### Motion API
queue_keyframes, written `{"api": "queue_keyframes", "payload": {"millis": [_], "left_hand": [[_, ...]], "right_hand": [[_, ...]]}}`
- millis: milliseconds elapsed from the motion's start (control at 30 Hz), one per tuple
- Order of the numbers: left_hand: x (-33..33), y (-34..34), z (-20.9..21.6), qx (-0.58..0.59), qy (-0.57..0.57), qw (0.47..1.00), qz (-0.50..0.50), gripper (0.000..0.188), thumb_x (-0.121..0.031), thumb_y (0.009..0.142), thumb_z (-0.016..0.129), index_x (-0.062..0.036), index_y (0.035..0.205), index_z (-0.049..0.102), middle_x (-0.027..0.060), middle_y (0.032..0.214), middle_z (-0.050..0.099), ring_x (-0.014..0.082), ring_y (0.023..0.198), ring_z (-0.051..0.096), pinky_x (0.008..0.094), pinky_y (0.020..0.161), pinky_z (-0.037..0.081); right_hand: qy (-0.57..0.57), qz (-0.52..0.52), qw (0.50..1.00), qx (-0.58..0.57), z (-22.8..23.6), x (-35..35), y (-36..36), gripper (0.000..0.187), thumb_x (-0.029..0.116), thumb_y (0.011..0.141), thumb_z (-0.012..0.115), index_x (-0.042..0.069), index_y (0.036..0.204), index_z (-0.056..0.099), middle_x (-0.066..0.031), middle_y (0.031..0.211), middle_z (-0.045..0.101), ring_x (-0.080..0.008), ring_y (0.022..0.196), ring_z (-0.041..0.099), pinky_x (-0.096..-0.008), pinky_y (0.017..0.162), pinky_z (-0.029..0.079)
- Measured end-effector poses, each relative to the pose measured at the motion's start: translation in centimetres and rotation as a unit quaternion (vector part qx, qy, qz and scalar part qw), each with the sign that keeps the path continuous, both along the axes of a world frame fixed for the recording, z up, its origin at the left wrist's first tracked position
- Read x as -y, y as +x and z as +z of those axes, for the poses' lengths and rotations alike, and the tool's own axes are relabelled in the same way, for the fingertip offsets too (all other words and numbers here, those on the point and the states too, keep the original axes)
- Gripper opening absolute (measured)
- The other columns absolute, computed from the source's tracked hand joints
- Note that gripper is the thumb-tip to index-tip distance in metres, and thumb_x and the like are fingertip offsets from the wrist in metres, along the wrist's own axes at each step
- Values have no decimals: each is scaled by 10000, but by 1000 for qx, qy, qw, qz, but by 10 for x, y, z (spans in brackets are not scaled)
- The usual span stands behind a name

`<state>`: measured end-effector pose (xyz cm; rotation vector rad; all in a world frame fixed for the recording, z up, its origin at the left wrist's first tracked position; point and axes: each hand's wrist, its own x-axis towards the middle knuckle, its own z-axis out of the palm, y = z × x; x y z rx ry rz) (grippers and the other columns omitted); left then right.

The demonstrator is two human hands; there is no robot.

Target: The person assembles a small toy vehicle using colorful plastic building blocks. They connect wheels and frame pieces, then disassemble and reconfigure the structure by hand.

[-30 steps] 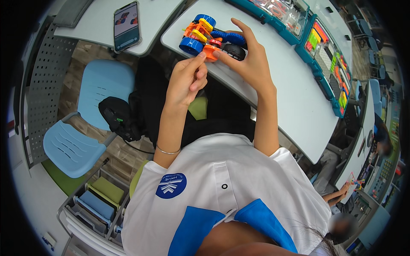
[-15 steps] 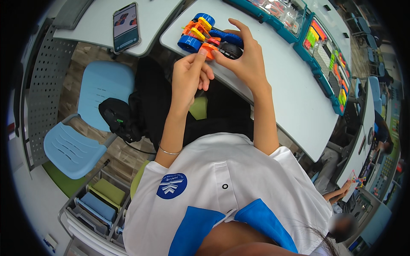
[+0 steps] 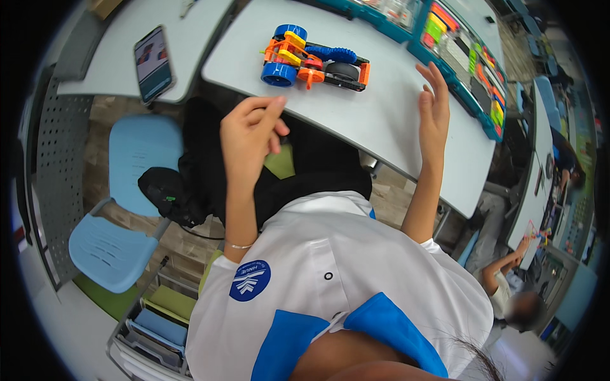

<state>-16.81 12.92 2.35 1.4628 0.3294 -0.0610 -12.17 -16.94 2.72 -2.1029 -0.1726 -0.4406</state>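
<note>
On the white table stands a toy vehicle built from plastic bricks [image 3: 293, 58]. It has blue wheels, yellow and orange parts, a ridged blue belt, a black tyre and an orange piece at its right end. My left hand [image 3: 249, 130] is held off the table's near edge, just below the vehicle and apart from it. Its fingers are curled in with the thumb against them, and I see nothing in them. To the vehicle's right, my right hand [image 3: 434, 114] is raised with its fingers stretched out, holding nothing.
A teal case [image 3: 416, 49] of colourful bricks lies open along the table's far right. On the left table rests a phone [image 3: 154, 65] with a lit screen. Blue chairs [image 3: 145, 159] stand at the left. Another person works at a table on the far right.
Both hands have let go of the vehicle. My right hand moved away to the right and opened; my left drew back toward me and left. The vehicle now stands on the table by itself.
</note>
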Motion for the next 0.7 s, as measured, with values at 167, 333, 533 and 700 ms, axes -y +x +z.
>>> {"api": "queue_keyframes", "payload": {"millis": [167, 333, 533, 700], "left_hand": [[-19, -20, -3, -8, 34, 999, 25, 226, -201, 952, 682, 10, 1032, 666, 54, 658, 655, 50, 425, 501, 173, 388, 294], [-34, -19, -25, -2, 74, 997, 15, 287, -273, 992, 628, -11, 1103, 665, 45, 702, 618, 47, 455, 483, 177, 409, 299], [-27, -14, -28, 18, 80, 997, -7, 255, -228, 1006, 605, 4, 1095, 660, 54, 702, 643, 56, 476, 504, 181, 435, 316], [-20, -21, -22, 25, 80, 996, 1, 227, -202, 1007, 596, -3, 1096, 659, 51, 708, 646, 51, 486, 504, 179, 452, 321]], "right_hand": [[147, -159, 976, -31, -15, 87, -42, 682, 544, 1060, 263, -2, 1407, 478, -179, 1361, 576, -269, 1308, 503, -393, 1130, 326], [259, -211, 942, -9, -18, 179, -70, 756, 604, 1043, 211, -12, 1358, 515, -172, 1296, 618, -248, 1267, 530, -360, 1095, 346], [244, -205, 948, -5, -22, 217, -67, 725, 576, 1050, 277, -30, 1341, 548, -128, 1314, 572, -200, 1247, 488, -375, 1062, 372], [209, -256, 944, 13, -23, 207, -72, 621, 495, 1068, 342, -27, 1316, 573, -104, 1254, 604, -186, 1172, 536, -369, 1028, 405]]}}
